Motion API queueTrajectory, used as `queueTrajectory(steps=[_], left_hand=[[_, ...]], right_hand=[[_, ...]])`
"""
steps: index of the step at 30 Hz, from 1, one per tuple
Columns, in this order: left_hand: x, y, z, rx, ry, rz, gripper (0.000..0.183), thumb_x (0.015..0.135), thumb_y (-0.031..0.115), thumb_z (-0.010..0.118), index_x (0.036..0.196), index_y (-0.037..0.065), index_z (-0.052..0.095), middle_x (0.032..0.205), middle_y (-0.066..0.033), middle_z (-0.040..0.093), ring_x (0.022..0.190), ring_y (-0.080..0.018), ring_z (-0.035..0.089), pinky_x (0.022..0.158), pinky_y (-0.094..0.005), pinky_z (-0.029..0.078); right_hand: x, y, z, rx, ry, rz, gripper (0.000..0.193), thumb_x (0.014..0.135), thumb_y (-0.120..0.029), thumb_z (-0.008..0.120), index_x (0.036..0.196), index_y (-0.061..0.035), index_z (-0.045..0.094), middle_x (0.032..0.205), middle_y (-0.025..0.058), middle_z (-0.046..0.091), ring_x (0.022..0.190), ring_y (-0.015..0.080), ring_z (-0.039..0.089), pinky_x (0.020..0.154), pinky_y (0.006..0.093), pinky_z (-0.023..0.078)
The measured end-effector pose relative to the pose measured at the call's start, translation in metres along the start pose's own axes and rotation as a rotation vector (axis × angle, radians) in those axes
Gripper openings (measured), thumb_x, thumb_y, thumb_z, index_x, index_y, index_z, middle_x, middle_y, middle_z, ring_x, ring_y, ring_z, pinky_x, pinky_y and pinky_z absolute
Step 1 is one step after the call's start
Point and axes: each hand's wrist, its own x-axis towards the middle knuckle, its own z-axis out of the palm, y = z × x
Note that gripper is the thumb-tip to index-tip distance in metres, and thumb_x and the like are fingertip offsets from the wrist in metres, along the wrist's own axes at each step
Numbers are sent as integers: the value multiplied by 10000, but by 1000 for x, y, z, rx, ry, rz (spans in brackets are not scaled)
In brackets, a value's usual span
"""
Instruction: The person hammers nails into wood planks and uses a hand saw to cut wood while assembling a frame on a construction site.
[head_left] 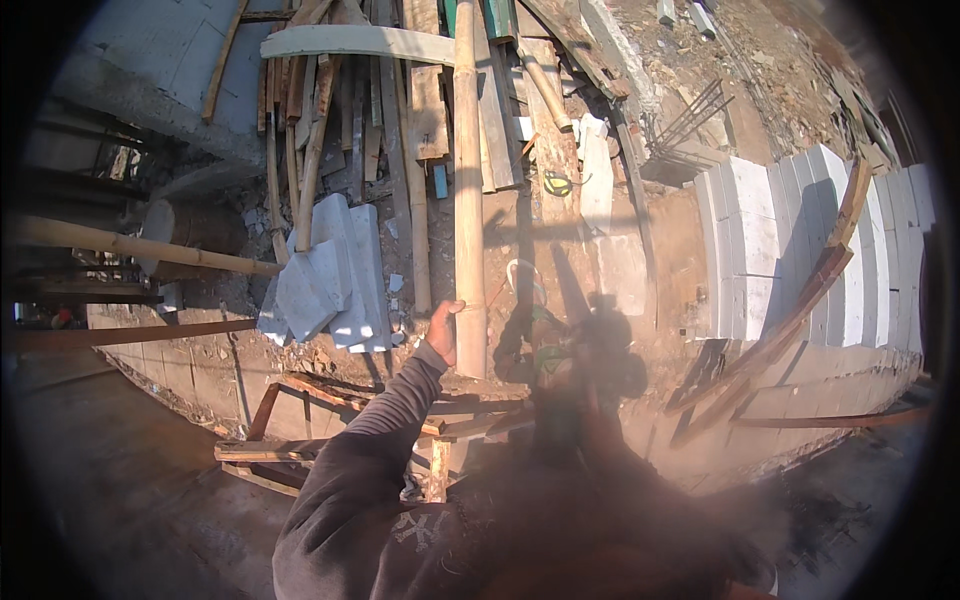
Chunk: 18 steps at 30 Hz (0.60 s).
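My left hand (444, 332) is wrapped round a bamboo pole (468, 200) close to its near end. From there the pole runs straight away from me, over the pile of timber, to the far edge of the view. A dark grey sleeve covers my left arm. I cannot find my right hand; haze and deep shadow blur the lower right middle. On the boards right of the pole lies a yellow-green and black tape measure (557, 183). A pale loop (526, 270), perhaps a cord or a handle, shows just right of the pole.
Loose planks (430, 110) and a whitish beam (360, 42) crowd the far side. White blocks (325, 280) lean together at left; more white blocks (745, 250) are stacked at right, with a bent-looking wooden strip (825, 275) across them. Another bamboo pole (140, 245) enters from the left.
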Motion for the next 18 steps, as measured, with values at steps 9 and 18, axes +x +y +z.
queueTrajectory(steps=[9,18], left_hand=[[-71,49,127,-267,-361,56,668,918,527,608,1263,-45,594,1091,-165,669,878,-277,675,820,-434,590],[-73,59,150,283,-112,141,567,937,486,637,1226,1,589,988,-148,670,825,-270,693,756,-450,612]], right_hand=[[28,63,11,278,-108,-34,345,997,-423,649,915,-92,596,659,17,528,476,156,481,440,329,360],[15,69,7,412,-249,18,288,990,-353,646,991,-68,605,711,66,560,487,199,507,411,361,360]])
